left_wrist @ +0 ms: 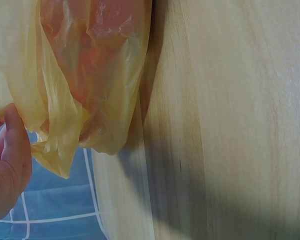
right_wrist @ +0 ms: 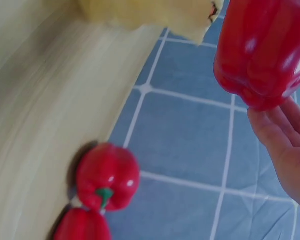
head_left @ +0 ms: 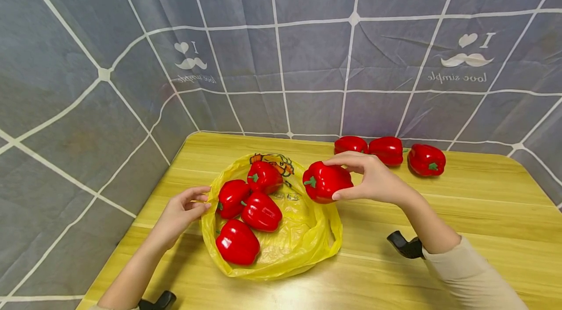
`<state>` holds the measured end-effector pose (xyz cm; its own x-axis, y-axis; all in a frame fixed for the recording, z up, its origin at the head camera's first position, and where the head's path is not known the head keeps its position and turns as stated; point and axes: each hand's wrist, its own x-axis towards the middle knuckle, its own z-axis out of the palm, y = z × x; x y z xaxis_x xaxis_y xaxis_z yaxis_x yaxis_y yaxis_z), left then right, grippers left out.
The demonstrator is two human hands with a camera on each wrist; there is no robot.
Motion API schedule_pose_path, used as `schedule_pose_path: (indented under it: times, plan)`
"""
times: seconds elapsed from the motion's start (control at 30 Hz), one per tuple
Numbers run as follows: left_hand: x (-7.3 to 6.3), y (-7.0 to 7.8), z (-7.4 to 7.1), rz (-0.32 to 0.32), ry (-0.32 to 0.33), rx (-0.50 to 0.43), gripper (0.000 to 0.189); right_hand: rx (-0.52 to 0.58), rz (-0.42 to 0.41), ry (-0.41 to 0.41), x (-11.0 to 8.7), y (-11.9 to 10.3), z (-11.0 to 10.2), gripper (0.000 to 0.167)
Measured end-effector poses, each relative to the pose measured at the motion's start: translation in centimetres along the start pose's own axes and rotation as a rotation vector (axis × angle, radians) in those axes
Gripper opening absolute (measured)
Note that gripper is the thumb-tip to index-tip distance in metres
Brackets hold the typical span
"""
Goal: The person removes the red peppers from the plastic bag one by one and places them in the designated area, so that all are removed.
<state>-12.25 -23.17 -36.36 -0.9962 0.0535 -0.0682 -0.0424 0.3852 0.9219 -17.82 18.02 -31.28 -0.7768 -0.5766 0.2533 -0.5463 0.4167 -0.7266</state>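
1. Bare table (head_left: 373,280) lies open right of the yellow bag (head_left: 307,259).
2. Left hand (head_left: 177,217) seems to pinch the bag's left rim; four peppers (head_left: 262,211) lie inside.
3. Right hand (head_left: 373,181) pinches a red pepper (head_left: 327,183) at the bag's right rim.
4. Right beyond the bag, three peppers (head_left: 386,150) line the table's far edge.

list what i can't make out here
Head view: part of leftmost table pepper, behind right hand.
Left wrist view: outlines of bagged peppers, behind yellow bag.
Left wrist view: rest of left hand, past left edge.
Right wrist view: rest of lowest pepper, past bottom edge.
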Motion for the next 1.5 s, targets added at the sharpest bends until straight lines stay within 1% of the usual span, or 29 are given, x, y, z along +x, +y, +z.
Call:
schedule_pose_path:
  times: [0.33, 0.47, 0.67, 0.77, 0.9, 1.0, 1.17, 1.37, 1.5]
  plan:
    - [-0.1, -0.2, 0.0, -0.001, 0.004, -0.007, 0.041, -0.129, 0.06, 0.065, -2.0, 2.4, -1.3, 0.057]
    - [0.0, -0.2, 0.0, 0.003, 0.005, -0.002, 0.041, -0.146, 0.093, 0.073, -2.4, 3.4, -1.5, 0.056]
    - [0.0, -0.1, 0.0, 0.0, 0.004, 0.001, 0.041, -0.148, 0.164, 0.079, -2.7, 4.9, -1.2, 0.056]
    - [-0.1, -0.1, 0.0, -0.001, 0.002, -0.002, 0.041, -0.158, 0.177, 0.086, -2.9, 5.8, -0.9, 0.056]
    - [-0.1, -0.1, 0.0, -0.002, 0.001, -0.006, 0.041, -0.159, 0.189, 0.097, -3.0, 7.0, -0.6, 0.056]
    - [-0.2, 0.0, -0.1, -0.003, 0.002, -0.006, 0.042, -0.161, 0.213, 0.103, -2.9, 7.8, -0.4, 0.057]
    - [-0.1, 0.0, -0.1, -0.004, 0.002, -0.004, 0.042, -0.197, 0.246, 0.109, -2.7, 8.7, -0.1, 0.059]
    - [-0.1, -0.1, 0.0, 0.0, 0.002, -0.005, 0.042, -0.246, 0.227, 0.117, -2.3, 9.6, 0.3, 0.057]
    - [-0.1, -0.2, 0.0, -0.001, 0.006, -0.007, 0.042, -0.257, 0.241, 0.12, -2.0, 10.1, 0.6, 0.057]
